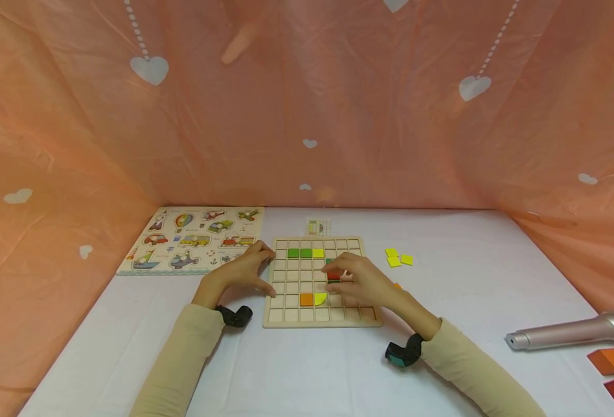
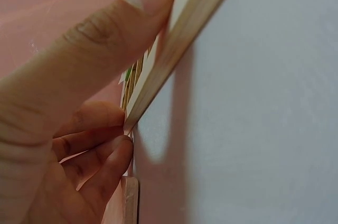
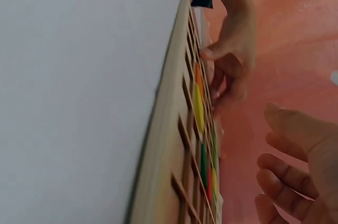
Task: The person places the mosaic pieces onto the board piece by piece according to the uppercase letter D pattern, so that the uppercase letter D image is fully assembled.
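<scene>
A wooden grid board [image 1: 292, 315] lies in the middle of the table. Two green square tiles [image 1: 299, 253] and a yellow square tile [image 1: 318, 253] sit in an upper row. Lower down are an orange square tile [image 1: 306, 299] and a yellow rounded tile [image 1: 320, 299]. My left hand [image 1: 244, 269] rests along the board's left edge, its thumb and fingertips spread against the rim. Over the board's right part hovers my right hand [image 1: 359, 280], thumb and fingers apart, with nothing between them in the right wrist view. It partly covers a red tile [image 1: 333, 275] and dark green pieces.
Behind the board lies a small pattern card [image 1: 317, 226]. Three yellow tiles [image 1: 393, 262] are to the right, with an orange piece [image 1: 397, 285] partly behind my right hand. A picture puzzle [image 1: 192, 240] lies left. Farther right are a metallic cylinder [image 1: 567, 334] and orange-red blocks [image 1: 610, 361].
</scene>
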Demonstrator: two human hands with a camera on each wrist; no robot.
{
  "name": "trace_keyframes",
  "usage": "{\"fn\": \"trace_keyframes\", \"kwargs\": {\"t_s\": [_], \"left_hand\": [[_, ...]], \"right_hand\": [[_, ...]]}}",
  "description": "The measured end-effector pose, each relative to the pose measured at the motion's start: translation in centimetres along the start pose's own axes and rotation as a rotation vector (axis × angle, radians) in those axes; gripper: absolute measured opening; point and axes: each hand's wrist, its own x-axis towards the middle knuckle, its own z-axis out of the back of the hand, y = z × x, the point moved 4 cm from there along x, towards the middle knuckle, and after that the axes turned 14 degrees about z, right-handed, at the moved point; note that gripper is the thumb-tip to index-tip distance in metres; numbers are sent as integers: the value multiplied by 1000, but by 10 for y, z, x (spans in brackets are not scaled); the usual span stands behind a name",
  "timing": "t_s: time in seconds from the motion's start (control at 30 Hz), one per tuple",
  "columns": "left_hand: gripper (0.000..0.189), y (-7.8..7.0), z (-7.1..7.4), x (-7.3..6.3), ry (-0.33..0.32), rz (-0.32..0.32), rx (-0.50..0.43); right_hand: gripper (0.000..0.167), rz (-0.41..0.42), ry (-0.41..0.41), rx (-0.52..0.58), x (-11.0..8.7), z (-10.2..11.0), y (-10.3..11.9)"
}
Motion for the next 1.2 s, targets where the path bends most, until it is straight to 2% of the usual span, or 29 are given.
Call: {"fn": "trace_keyframes", "kwargs": {"t_s": [0.23, 0.47, 0.67, 0.83, 1.0, 1.1, 1.2], "left_hand": [[89, 1, 0, 1, -6, -10, 0], [91, 1, -1, 0, 2, 0, 0], [92, 1, 0, 0, -1, 5, 2], [92, 1, 0, 1, 1, -4, 12], [92, 2, 0, 2, 0, 2, 1], [92, 2, 0, 1, -2, -3, 6], [91, 1, 0, 1, -1, -4, 7]], "right_hand": [[28, -76, -99, -63, -29, 35, -7], [26, -101, -147, -161, -57, 55, -15], [26, -141, -171, -187, -72, 69, -20], [25, -271, -103, -161, -79, 75, -26], [26, -423, 31, -132, -85, 70, -34], [28, -458, 101, -172, -87, 65, -37], [26, -453, 132, -230, -87, 61, -38]]}}
